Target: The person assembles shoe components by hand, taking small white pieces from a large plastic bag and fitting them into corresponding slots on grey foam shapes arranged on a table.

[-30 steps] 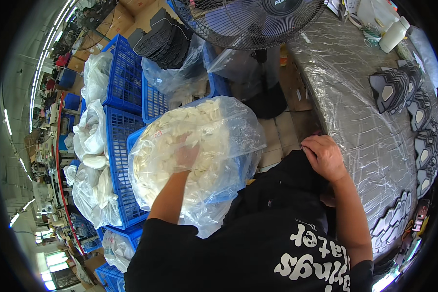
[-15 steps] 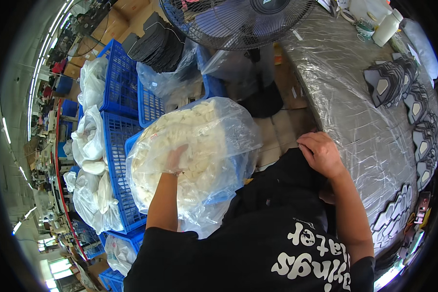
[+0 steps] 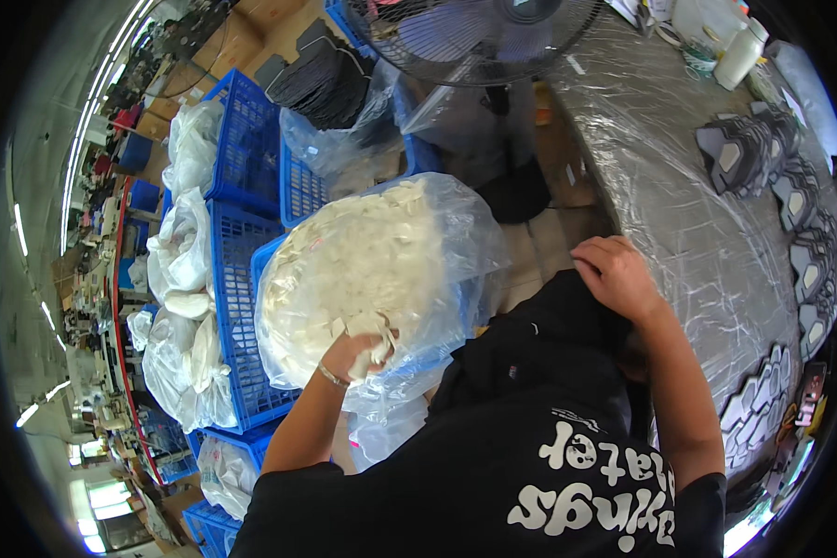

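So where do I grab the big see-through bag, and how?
Probably best by the loose plastic on the right side of the clear bag, coming from the right. There it looks slack and thin, so a fist could bunch it up. The rest bulges, round and full of cream pieces, with nothing narrow to hold.

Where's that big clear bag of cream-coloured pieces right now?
In the head view, the clear bag is left of centre, just right of a blue crate, with the person's left hand at its lower edge.
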Demonstrator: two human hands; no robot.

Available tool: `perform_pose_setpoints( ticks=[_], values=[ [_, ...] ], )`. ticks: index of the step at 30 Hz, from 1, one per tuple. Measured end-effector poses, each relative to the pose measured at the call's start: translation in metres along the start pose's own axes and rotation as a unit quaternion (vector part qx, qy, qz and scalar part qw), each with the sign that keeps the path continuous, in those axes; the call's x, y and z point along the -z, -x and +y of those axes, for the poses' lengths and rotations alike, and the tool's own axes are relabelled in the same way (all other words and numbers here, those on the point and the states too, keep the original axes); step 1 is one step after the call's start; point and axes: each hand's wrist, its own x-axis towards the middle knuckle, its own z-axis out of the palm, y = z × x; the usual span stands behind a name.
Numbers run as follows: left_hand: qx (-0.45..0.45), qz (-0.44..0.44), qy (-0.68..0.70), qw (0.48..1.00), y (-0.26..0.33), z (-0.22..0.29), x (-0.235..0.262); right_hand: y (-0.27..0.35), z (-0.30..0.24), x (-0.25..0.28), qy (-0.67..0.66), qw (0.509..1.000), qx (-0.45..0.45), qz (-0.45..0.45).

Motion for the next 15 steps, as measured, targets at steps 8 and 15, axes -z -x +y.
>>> perform_pose_setpoints(
  ticks=[8,15],
  values=[
    [-0.019,-0.234,-0.068,0.970,-0.060,0.021,-0.180,0.055,-0.055,0.040,-0.261,0.958,-0.109,0.058],
    [0.126,-0.481,-0.085,0.864,-0.131,-0.014,-0.355,0.229,-0.073,0.100,0.039,0.865,-0.390,0.313]
  ],
)
